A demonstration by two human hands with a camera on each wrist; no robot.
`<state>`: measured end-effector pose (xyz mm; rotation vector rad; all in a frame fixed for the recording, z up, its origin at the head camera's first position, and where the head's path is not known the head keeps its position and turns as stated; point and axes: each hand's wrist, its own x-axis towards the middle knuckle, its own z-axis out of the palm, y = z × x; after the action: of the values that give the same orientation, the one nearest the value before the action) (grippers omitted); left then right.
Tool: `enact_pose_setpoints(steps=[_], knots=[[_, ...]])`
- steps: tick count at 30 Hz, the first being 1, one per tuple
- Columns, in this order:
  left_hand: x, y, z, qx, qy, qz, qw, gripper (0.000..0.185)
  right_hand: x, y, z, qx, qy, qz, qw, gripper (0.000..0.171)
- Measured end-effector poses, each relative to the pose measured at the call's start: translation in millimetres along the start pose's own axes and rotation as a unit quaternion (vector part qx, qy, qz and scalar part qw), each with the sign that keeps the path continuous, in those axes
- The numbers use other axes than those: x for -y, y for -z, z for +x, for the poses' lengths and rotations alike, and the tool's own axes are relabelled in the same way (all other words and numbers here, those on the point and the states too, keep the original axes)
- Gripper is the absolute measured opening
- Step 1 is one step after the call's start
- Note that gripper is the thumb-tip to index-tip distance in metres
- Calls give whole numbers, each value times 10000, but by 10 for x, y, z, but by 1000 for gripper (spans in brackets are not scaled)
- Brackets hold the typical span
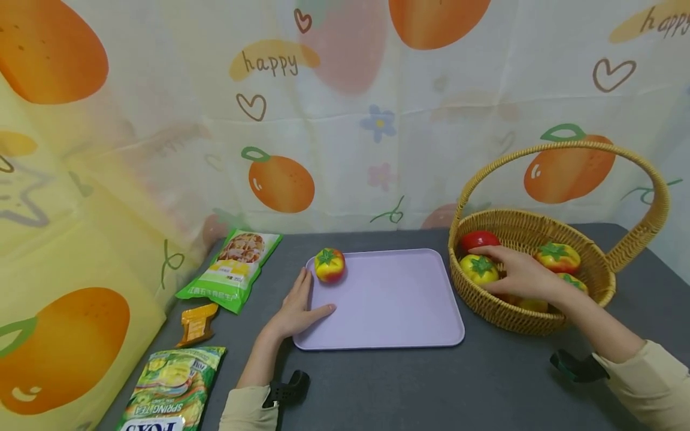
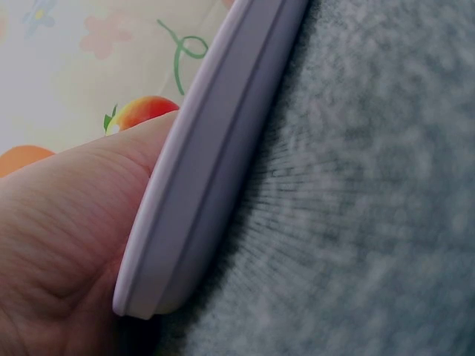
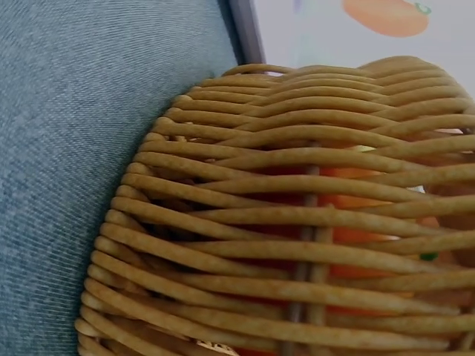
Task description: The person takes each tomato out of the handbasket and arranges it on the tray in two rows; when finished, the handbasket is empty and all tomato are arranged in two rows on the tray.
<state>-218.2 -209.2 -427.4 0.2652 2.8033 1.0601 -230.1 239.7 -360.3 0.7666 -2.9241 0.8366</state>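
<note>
The left hand (image 1: 298,308) lies flat and relaxed on the near left corner of the tray (image 1: 393,323), thumb on its surface, its grip around nothing. One tomato (image 1: 330,265) sits in the tray's far left corner, just beyond the fingertips. The right hand (image 1: 520,272) reaches into the basket (image 1: 539,320), fingers spread over a yellow tomato (image 1: 478,269) and touching it; whether its grip has closed on it I cannot tell. More tomatoes lie around it in the basket. Snack bags (image 1: 237,269) lie on the grey worktop (image 1: 431,383), left of the tray.
</note>
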Motion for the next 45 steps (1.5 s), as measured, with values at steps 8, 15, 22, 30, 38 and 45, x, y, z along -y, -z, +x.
enact_pose_setpoints(steps=[8, 15, 22, 30, 38, 45], knots=[[-11, 16, -13, 18, 17, 4, 10000, 101, 40, 81, -36, 25, -302, 414, 9987, 73], [-18, 18, -29, 50, 35, 0, 10000, 101, 70, 118, -74, -44, -581, 614, 9964, 78], [-11, 21, -19, 65, 39, 2, 10000, 101, 162, 196, -118, -178, -841, 833, 9928, 78], [-4, 18, -24, 57, 36, 0, 10000, 101, 278, 248, -141, -305, -947, 995, 9901, 79], [8, 13, -24, 60, 54, 19, 10000, 100, 405, 244, -132, -403, -879, 1151, 9886, 78], [-17, 19, -31, 1, 30, 16, 10000, 100, 527, 170, -48, -381, -680, 1247, 9891, 76]])
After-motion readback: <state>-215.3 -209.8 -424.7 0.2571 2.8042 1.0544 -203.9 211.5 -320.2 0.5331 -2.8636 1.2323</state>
